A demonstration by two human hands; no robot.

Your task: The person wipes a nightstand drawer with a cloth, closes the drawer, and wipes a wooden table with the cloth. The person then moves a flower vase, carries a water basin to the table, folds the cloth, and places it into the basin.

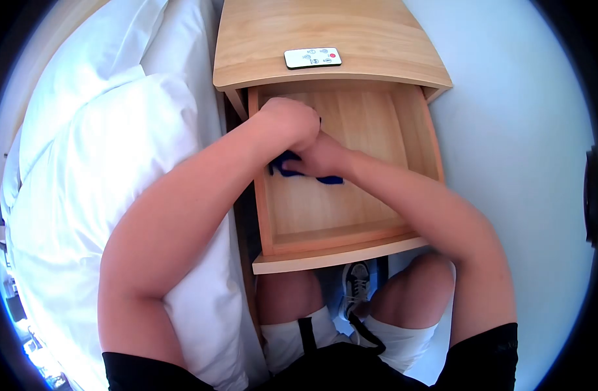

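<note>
Both my hands meet over the left part of an open wooden drawer (312,215). A dark blue item, perhaps cloth, (330,179) shows beneath them. My left hand (291,122) is bent over, its fingers hidden behind the wrist and my other hand. My right hand (315,156) reaches in from the right, its fingers closed on the blue item, which spreads out on both sides of them. The item's full shape is hidden by my hands.
A white remote (313,58) lies on the wooden nightstand top (338,23) above the drawer. White bedding (116,143) fills the left side. A pale wall (507,130) stands at the right. My knees and a shoe (356,284) are below the drawer front.
</note>
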